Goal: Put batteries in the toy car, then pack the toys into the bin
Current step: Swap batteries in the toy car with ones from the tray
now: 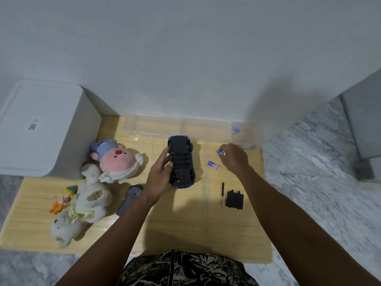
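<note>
At the far left a white lidded box (pixel 39 129) stood off the bench's (pixel 185 228) corner, against the wall. On the bench's left part lay the soft toys: a pink plush (pixel 117 159) with a blue cap nearest the wall, a white plush (pixel 82 205) stretched out below it, and a small orange-and-yellow figure (pixel 61 200) touching the white one's left side. A grey object (pixel 128 200) (what it was could not be told) lay partly under the left forearm.

The left arm reached forward from the bottom of the view, and the left hand (pixel 159 180) held the toy car (pixel 181 162) by its left flank, fingers curled against the body and thumb side toward the wall. The car lay upside down in the middle of the bench, its dark underside and open battery bay facing up, nose toward a clear plastic bin (pixel 177 129) that sat against the wall.

Right of the car one blue battery (pixel 214 165) lay loose on the wood. The right arm stretched out across the bench's right side, wrist bent down, and the right hand (pixel 235 156) pinched a second battery (pixel 220 152) at its fingertips, just above the loose one. Nearer the person lay a thin black screwdriver (pixel 222 189) and, beside it, the black battery cover (pixel 234 200). A smaller clear container (pixel 245 135) stood at the far right corner.
</note>
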